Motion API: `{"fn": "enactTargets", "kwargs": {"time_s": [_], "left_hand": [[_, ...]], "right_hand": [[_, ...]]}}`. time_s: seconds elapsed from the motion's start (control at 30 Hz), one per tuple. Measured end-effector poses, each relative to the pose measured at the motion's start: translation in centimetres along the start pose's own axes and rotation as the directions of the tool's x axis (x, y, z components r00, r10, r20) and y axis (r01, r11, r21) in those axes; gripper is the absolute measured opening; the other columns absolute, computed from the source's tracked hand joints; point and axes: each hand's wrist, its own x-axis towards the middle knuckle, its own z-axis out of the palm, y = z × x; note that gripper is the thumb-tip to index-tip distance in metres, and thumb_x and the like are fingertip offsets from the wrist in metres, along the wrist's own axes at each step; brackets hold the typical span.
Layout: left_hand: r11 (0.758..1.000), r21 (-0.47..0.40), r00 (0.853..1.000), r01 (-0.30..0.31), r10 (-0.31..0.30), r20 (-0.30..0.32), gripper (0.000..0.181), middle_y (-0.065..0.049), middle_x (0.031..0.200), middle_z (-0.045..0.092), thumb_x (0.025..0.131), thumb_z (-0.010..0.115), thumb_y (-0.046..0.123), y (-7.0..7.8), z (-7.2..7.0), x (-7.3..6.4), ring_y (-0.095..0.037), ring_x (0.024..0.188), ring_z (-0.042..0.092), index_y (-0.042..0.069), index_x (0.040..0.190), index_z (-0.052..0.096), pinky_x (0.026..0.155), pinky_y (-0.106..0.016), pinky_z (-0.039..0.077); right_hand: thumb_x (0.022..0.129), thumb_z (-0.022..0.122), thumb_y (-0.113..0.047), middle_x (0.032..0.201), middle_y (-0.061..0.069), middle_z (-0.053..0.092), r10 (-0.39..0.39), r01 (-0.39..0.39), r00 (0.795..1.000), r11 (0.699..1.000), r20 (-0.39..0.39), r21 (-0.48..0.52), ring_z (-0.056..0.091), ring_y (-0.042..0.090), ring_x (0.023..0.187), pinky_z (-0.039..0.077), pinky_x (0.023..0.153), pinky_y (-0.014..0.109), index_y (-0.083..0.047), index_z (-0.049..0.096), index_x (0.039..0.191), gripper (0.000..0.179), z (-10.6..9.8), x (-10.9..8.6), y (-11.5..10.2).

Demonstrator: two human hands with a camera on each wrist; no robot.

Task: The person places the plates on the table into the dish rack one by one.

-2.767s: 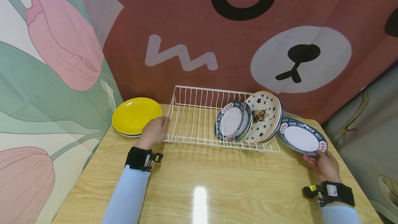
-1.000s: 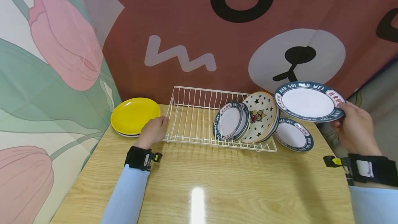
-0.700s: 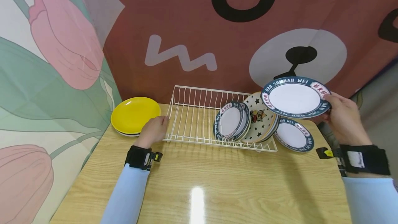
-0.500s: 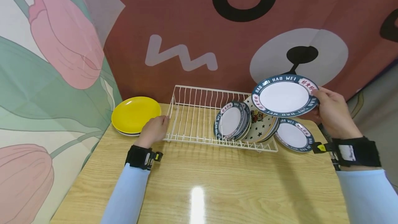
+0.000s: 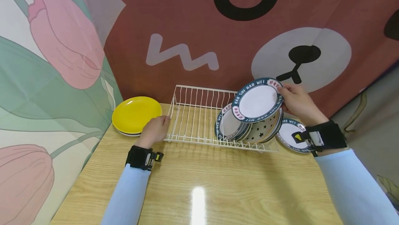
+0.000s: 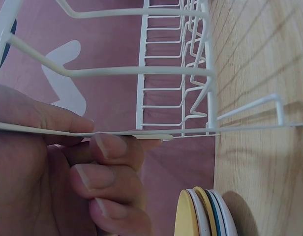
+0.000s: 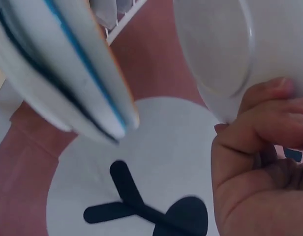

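My right hand [image 5: 297,102] pinches a blue-rimmed white plate [image 5: 258,101] by its right edge, tilted above the plates in the dish rack. In the right wrist view the pale underside of that plate [image 7: 218,44] shows beside the curled fingers. With its thumb and fingers my left hand [image 5: 154,130] grips the left end wire of the white dish rack [image 5: 199,121]; the left wrist view shows the wire passing between thumb and fingertips [image 6: 109,177]. Standing in the rack's right part are smaller blue-rimmed plates [image 5: 227,124] and a star-patterned plate [image 5: 262,131], partly hidden by the held plate.
A stack topped by a yellow plate [image 5: 137,114] lies left of the rack. Another blue-rimmed plate [image 5: 288,133] lies on the wooden table [image 5: 218,176] to the right, partly behind my right wrist. A printed cloth [image 5: 187,17] hangs close behind.
My right hand has lifted the plate from the right-hand pile and carried it left over the rack, tilting it more upright. The left hand keeps its grip on the rack.
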Motion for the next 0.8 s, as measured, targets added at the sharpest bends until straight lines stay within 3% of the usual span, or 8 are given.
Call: {"fn": "enactTargets", "kwargs": {"time_s": [0.27,0.47,0.8], "left_hand": [[1.000,0.006,1.000,-0.004,0.004,-0.011,0.048,-0.007,0.064,0.043,0.107,0.025,0.037,-0.1,0.1,0.0,-0.022,0.053,0.043,0.007,0.089,0.058,0.051,-0.034,0.036],[1.000,-0.002,1.000,-0.001,0.001,0.004,0.051,-0.007,0.064,0.043,0.107,0.026,0.038,-0.1,-0.1,0.0,-0.023,0.054,0.044,0.003,0.097,0.061,0.052,-0.034,0.036],[1.000,-0.001,1.000,-0.005,0.005,-0.006,0.051,-0.007,0.063,0.043,0.107,0.026,0.037,-0.2,0.0,0.0,-0.022,0.053,0.043,0.004,0.092,0.060,0.051,-0.034,0.036]], "right_hand": [[0.106,0.032,-0.029,0.071,0.012,0.050,-0.047,0.051,0.996,0.997,0.082,-0.050,0.045,0.020,0.054,0.040,0.046,0.027,-0.002,0.053,0.127,0.040,3.9,2.7,-0.1],[0.106,0.033,-0.022,0.077,0.014,0.053,-0.035,0.054,0.992,0.987,0.124,-0.153,0.050,0.023,0.055,0.042,0.047,0.032,0.004,0.037,0.143,0.046,6.5,4.0,-0.2],[0.106,0.033,-0.023,0.067,0.011,0.054,0.004,0.047,0.980,0.967,0.200,-0.252,0.053,0.023,0.051,0.043,0.046,0.032,0.007,0.027,0.146,0.051,9.5,4.9,0.1]]}}
